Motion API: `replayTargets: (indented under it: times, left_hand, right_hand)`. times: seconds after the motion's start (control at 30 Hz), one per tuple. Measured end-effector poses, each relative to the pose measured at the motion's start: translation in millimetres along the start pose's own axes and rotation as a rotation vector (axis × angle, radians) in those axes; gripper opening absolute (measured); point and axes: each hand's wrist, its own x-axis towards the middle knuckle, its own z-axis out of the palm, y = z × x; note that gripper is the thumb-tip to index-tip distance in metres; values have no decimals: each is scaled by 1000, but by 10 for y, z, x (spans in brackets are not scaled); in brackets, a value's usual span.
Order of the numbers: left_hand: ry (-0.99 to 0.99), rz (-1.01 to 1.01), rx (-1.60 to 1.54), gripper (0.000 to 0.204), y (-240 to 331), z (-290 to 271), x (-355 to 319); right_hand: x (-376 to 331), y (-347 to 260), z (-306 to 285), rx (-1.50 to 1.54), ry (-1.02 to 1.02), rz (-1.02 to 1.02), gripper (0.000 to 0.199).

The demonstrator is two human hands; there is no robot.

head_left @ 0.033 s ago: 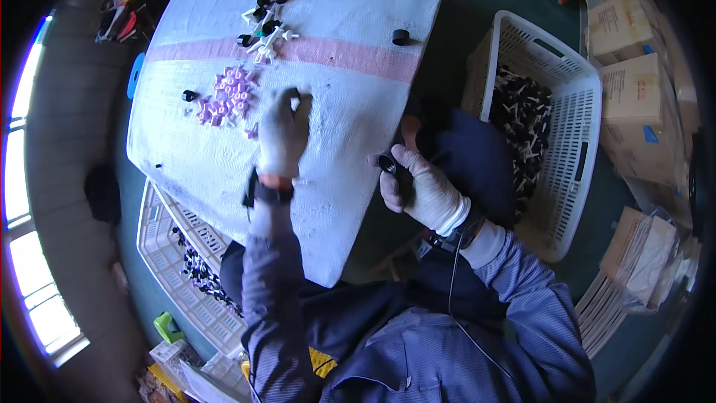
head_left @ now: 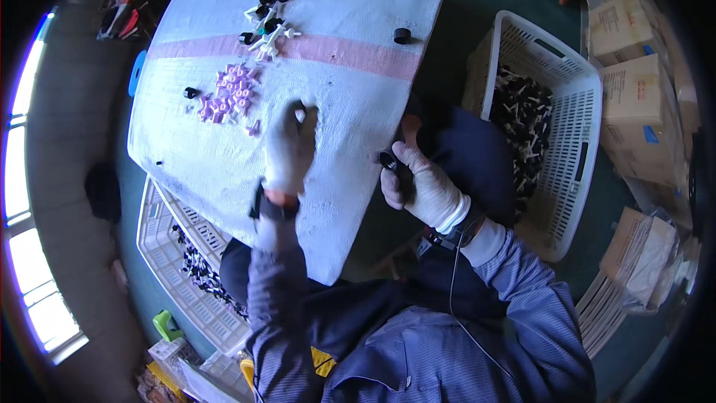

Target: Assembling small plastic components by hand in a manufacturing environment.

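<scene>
Centre right: right hand (head_left: 431, 190) clamps fingers around black part (head_left: 388, 162); best held steady, exposed end unobstructed. Mid-frame: left hand (head_left: 289, 145), finger closure unclear.

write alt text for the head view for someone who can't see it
A person's gloved right hand holds a black part beside a pale table, over which the gloved left hand is held near small purple pieces. White pieces and black caps lie beyond; white crates of mostly dark parts stand left and right.
</scene>
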Motion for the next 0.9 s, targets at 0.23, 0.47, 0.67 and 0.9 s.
replayTargets:
  times: [0.23, 0.47, 0.67, 0.9]
  left_hand:
    - [-38, -182, -416, 21, 413, -84, -1395]
    - [-89, -117, -351, 21, 490, -247, -1820]
    - [-69, -77, -345, 21, 394, -313, -2047]
    - [41, -20, -482, 28, 97, -230, -2131]
  right_hand:
    - [-83, 204, 195, -347, 23, -92, 43]
    - [-341, 411, 441, -735, -47, -130, 47]
    - [-374, 680, 474, -823, -107, -243, 41]
    - [-355, 789, 623, -1750, -16, -527, 38]
